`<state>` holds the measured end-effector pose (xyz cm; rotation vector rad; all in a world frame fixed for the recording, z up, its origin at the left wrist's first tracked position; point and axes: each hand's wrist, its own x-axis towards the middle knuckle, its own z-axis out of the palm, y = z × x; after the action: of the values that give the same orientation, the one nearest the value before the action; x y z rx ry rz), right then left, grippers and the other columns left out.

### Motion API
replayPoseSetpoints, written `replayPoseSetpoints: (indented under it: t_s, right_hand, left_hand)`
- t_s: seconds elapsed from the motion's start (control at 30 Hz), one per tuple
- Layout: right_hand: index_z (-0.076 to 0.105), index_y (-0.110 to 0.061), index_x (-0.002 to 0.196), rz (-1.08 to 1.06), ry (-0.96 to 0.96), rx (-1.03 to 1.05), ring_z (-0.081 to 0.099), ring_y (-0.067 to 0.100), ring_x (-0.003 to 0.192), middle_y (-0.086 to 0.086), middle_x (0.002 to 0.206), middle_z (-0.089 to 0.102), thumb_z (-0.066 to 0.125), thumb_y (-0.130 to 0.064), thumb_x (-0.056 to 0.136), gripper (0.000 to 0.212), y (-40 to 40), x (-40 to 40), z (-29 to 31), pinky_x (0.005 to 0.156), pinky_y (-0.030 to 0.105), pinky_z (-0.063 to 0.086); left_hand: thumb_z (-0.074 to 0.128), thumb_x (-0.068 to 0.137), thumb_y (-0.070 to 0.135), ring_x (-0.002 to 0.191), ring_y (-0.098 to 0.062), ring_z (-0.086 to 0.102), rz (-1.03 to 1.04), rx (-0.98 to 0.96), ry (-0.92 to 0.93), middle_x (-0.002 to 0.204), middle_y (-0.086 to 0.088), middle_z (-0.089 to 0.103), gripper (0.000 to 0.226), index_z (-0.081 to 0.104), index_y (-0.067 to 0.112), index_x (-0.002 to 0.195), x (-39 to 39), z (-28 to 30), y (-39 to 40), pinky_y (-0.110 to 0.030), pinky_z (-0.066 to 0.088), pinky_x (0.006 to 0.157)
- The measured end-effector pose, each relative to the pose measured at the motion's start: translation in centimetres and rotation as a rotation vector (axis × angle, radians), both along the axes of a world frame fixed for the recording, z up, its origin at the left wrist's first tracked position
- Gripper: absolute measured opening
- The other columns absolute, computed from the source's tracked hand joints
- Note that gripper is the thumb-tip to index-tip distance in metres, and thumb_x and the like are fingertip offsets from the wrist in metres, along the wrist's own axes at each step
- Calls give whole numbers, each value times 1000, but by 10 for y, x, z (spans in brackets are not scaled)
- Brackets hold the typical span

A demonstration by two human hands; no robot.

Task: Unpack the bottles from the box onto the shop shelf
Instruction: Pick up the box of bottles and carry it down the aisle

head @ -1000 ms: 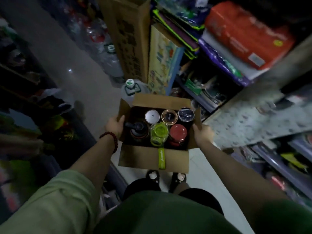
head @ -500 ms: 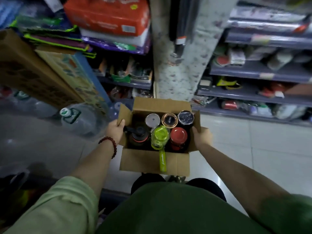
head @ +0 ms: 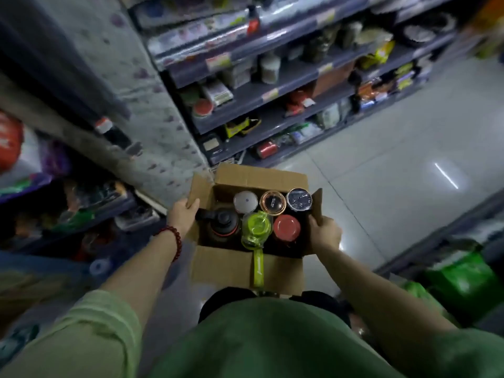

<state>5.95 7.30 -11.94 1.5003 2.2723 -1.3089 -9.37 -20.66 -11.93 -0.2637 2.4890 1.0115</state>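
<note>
I carry an open cardboard box (head: 223,266) in front of my waist. My left hand (head: 183,215) grips its left flap and my right hand (head: 324,234) grips its right flap. Several bottles stand upright inside: a white-capped one (head: 245,201), a copper-rimmed one (head: 273,202), a dark-lidded one (head: 299,199), a black one with a handle (head: 223,223), a lime-green one (head: 256,227) whose strap hangs over the front flap, and a red-lidded one (head: 287,227). Grey shop shelves (head: 272,105) rise ahead.
A speckled pillar (head: 152,105) stands just left of the box. Stocked shelves with packets and jars run along the back. Pale floor tiles (head: 395,165) open to the right. A low shelf with green packs (head: 463,276) sits at the right edge.
My view has swung to the right: the pillar and the stacked goods slid left, and more of the grey shelves and the tiled aisle came into sight. Both hands keep holding the box.
</note>
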Motion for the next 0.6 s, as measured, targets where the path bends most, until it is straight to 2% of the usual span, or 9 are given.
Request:
replayPoseSetpoints:
  t_s: [0.07,0.13,0.23,0.33,0.4,0.47,0.5,0.6]
  right_hand:
    - [71,-1,99,-102,5,-3,66,35,85,19,90,71,52,-29,93,34,17,3,-1,79,43,55]
    - [71,-1,97,-200,6,-7,66,34,84,17,89,71,53,-30,93,35,35,5,-3,80,45,55]
    - [71,-5,97,-366,0,11,67,33,86,14,90,71,53,-33,92,33,57,10,-3,80,44,55]
    - [69,-8,98,-529,-4,-5,66,32,88,13,92,70,54,-34,92,30,75,16,-3,81,42,55]
    - [69,-10,94,-636,4,-1,66,32,86,13,88,69,55,-36,91,29,87,20,-5,81,45,56]
    - [69,-10,94,-727,2,19,66,30,84,9,84,66,55,-35,92,28,101,24,-1,79,45,56]
    - [69,-8,96,-766,-2,26,65,28,83,8,82,64,55,-32,93,28,110,26,1,76,41,55]
    - [69,-3,102,-827,-25,57,61,31,86,17,90,67,53,-28,95,31,144,35,2,68,27,37]
  left_hand:
    - [50,95,38,92,-35,63,-99,-14,-26,100,-21,68,43,64,-2,100,-22,-5,29,-37,48,77]
    - [49,94,41,95,-34,63,-186,-7,-40,103,-18,68,44,64,1,107,-40,-7,60,-42,52,84]
    - [48,96,38,101,-32,61,-318,18,-69,109,-14,66,41,62,4,114,-66,-4,111,-38,50,87]
    - [47,95,41,111,-35,57,-449,5,-80,123,-16,62,48,58,3,123,-92,-2,166,-44,48,94]
    - [48,96,39,117,-36,54,-545,-8,-62,128,-16,59,49,55,2,128,-105,1,206,-44,45,98]
    - [49,96,36,117,-36,54,-652,-9,-30,127,-17,60,48,56,0,127,-114,2,246,-42,44,96]
    - [49,96,35,113,-36,56,-698,-6,-22,123,-17,62,46,58,0,124,-117,3,266,-41,45,93]
    - [48,97,32,98,-33,61,-820,1,-38,104,-13,66,36,65,3,111,-120,5,323,-34,47,77]
